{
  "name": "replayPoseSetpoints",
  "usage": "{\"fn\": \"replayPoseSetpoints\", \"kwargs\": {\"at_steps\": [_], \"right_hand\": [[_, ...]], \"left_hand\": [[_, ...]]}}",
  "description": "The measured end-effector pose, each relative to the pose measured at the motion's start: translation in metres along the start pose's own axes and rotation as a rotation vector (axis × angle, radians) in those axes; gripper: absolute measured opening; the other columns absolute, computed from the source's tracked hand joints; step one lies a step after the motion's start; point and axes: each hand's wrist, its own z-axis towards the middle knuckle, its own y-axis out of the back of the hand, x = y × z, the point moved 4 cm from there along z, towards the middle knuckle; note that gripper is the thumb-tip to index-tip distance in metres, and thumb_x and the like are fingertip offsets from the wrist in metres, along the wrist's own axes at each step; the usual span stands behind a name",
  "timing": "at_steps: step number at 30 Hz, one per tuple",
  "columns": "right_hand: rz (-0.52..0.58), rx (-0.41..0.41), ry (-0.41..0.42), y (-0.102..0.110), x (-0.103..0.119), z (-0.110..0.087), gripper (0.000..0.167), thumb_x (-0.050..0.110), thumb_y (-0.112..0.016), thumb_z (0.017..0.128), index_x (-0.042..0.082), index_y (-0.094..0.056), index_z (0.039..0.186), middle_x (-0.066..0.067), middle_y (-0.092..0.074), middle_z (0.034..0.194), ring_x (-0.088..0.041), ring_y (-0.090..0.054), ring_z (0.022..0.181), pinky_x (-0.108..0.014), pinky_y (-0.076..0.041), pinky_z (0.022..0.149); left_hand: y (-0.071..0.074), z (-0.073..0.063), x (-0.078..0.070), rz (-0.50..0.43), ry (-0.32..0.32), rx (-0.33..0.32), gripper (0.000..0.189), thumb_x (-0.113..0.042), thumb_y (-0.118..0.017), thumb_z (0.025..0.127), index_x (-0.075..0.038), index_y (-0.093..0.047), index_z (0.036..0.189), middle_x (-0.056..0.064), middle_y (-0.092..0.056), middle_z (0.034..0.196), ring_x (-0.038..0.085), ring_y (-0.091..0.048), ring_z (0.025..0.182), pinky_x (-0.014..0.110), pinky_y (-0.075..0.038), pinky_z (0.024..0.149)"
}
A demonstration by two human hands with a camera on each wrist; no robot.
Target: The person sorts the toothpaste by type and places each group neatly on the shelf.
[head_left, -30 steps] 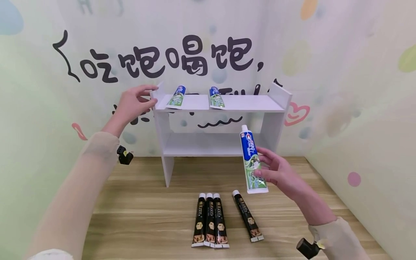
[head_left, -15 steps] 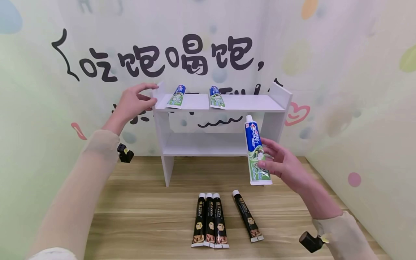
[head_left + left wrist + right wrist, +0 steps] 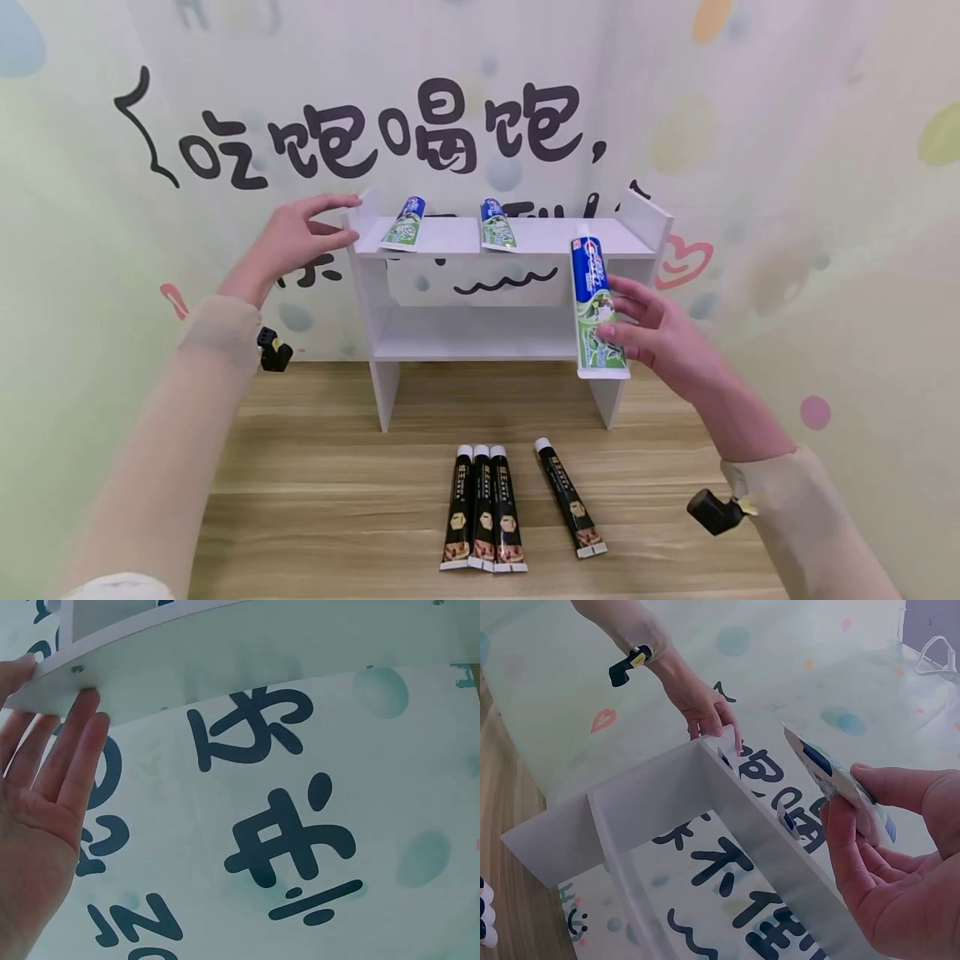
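Observation:
In the head view my right hand [image 3: 660, 337] pinches a blue and green toothpaste tube [image 3: 596, 312] between thumb and fingers. The tube is raised in front of the right part of a white two-tier shelf [image 3: 480, 333], white cap upward, and overlaps its top board. My left hand [image 3: 303, 233] holds the upper left side panel of this shelf, thumb toward the front edge; the left wrist view shows fingertips at the panel's outer face [image 3: 202, 682]. Two similar toothpaste tubes lie on the top board, one at the left [image 3: 405, 223] and one near the middle [image 3: 497, 224].
On the wooden table [image 3: 322, 492], in front of the shelf, three black toothpaste tubes [image 3: 483, 508] lie side by side. Another black tube [image 3: 570, 498] lies slanted to their right. A patterned wall [image 3: 810, 250] stands behind and beside the shelf.
My right hand has lifted the blue and green toothpaste tube upward and slightly right, up to the top board's height in view. The left hand stays at the shelf's side panel.

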Motion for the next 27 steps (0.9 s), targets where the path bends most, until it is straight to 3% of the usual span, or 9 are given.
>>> {"fn": "replayPoseSetpoints", "kwargs": {"at_steps": [5, 12, 20, 27], "right_hand": [[0.014, -0.021, -0.005, 0.006, 0.019, 0.010, 0.073, 0.009, -0.065, 0.094, 0.013, -0.027, 0.156, 0.010, -0.063, 0.122, -0.005, -0.069, 0.099, -0.018, -0.058, 0.076], [-0.038, -0.069, 0.003, 0.017, 0.049, 0.029, 0.074, 0.011, -0.068, 0.093, 0.017, -0.030, 0.156, 0.006, -0.061, 0.122, -0.005, -0.069, 0.094, -0.016, -0.056, 0.072], [-0.074, -0.079, -0.033, 0.029, 0.068, 0.058, 0.078, 0.018, -0.070, 0.092, 0.019, -0.028, 0.157, 0.001, -0.055, 0.127, -0.007, -0.069, 0.092, -0.016, -0.057, 0.074], [-0.085, -0.115, -0.075, 0.036, 0.079, 0.085, 0.081, 0.020, -0.073, 0.089, 0.021, -0.029, 0.157, 0.000, -0.053, 0.128, -0.008, -0.066, 0.095, -0.016, -0.057, 0.075]], "left_hand": [[0.005, 0.001, -0.001, 0.017, -0.019, 0.064, 0.063, -0.033, -0.074, 0.088, -0.030, -0.049, 0.146, -0.001, -0.042, 0.157, 0.031, -0.062, 0.125, 0.043, -0.054, 0.101], [0.006, 0.002, -0.003, 0.001, -0.018, 0.078, 0.065, -0.031, -0.076, 0.087, -0.027, -0.049, 0.146, -0.002, -0.042, 0.157, 0.030, -0.061, 0.125, 0.033, -0.056, 0.097], [0.004, 0.001, -0.002, -0.029, -0.007, 0.093, 0.066, -0.029, -0.075, 0.088, -0.026, -0.047, 0.148, -0.003, -0.036, 0.160, 0.034, -0.059, 0.128, 0.051, -0.049, 0.105], [0.003, 0.000, -0.001, -0.044, -0.003, 0.088, 0.065, -0.029, -0.075, 0.089, -0.028, -0.047, 0.147, -0.003, -0.037, 0.160, 0.034, -0.059, 0.128, 0.051, -0.049, 0.106]]}}
